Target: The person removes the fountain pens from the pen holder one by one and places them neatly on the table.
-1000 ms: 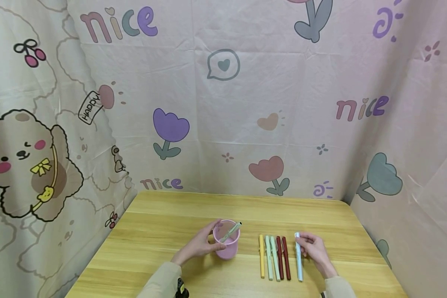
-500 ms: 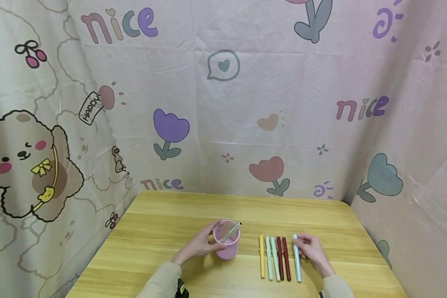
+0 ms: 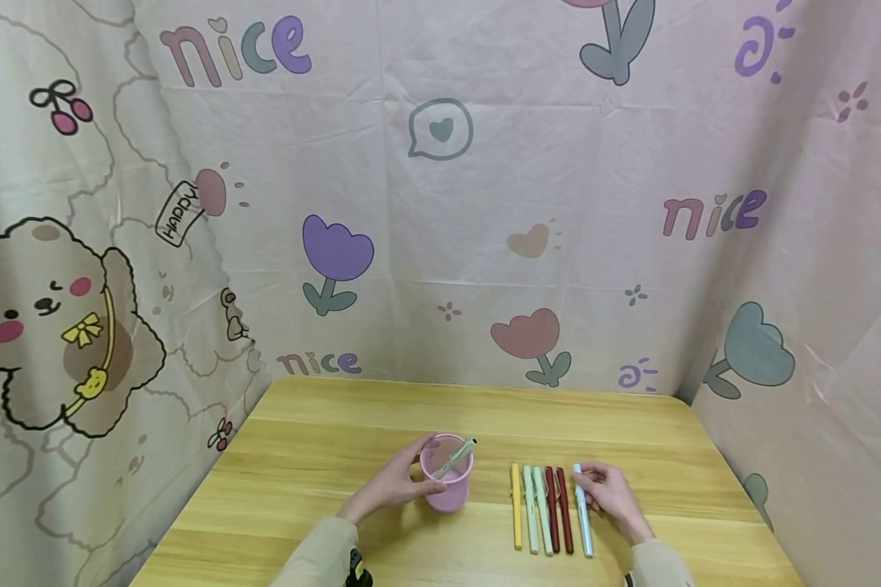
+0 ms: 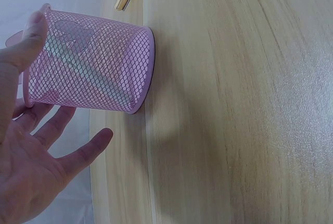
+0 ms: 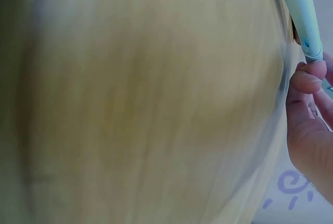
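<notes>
A pink mesh pen holder (image 3: 448,493) stands upright on the table, with one pale green pen (image 3: 455,458) leaning inside it. My left hand (image 3: 392,483) grips the holder near its rim, thumb on one side and fingers on the other; in the left wrist view the little finger sticks out away from the mesh (image 4: 93,62). My right hand (image 3: 611,493) pinches the upper part of a light blue pen (image 3: 584,522), also in the right wrist view (image 5: 299,10). This pen lies just right of two dark red pens (image 3: 564,514), slightly slanted.
Left of the red pens lie two pale green pens (image 3: 532,514) and a yellow pen (image 3: 516,509), side by side on the wooden table (image 3: 338,416). A printed curtain (image 3: 440,228) hangs behind the table and along both sides.
My right hand has shifted the light blue pen left, closer to the dark red pens. The left hand and the pen holder have stayed in place.
</notes>
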Action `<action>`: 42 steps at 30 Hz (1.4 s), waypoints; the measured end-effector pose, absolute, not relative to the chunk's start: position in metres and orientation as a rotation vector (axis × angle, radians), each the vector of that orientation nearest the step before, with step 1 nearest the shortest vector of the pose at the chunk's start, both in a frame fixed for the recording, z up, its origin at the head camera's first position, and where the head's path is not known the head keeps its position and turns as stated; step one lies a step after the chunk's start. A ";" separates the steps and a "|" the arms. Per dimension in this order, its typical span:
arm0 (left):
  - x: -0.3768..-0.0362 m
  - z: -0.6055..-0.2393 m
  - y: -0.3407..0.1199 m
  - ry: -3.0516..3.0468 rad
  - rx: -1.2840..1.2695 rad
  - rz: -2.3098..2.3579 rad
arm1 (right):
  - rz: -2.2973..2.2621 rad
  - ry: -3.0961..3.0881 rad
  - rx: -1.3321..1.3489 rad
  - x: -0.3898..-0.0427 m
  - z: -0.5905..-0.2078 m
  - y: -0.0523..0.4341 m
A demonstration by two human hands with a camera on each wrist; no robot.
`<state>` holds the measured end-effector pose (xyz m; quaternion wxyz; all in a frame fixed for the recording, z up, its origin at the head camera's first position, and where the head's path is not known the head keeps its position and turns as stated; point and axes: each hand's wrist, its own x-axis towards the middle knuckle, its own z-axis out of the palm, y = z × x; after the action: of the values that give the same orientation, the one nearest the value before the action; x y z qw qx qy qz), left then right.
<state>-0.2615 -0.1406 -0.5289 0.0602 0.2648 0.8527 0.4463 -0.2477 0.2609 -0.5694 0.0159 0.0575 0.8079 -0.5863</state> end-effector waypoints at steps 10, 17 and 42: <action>-0.260 -0.528 -0.140 2.586 0.819 1.347 | -1.725 2.549 0.156 -0.248 -0.568 0.260; -0.261 -0.529 -0.140 2.572 0.819 1.359 | -1.672 2.592 0.158 -0.249 -0.570 0.258; -0.261 -0.530 -0.140 2.571 0.793 1.369 | -1.641 2.648 0.181 -0.247 -0.567 0.254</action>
<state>-0.2613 -0.1403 -0.5296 0.0613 0.2623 0.8501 0.4526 -0.2466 0.2540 -0.5671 0.0106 0.0581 0.8486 -0.5258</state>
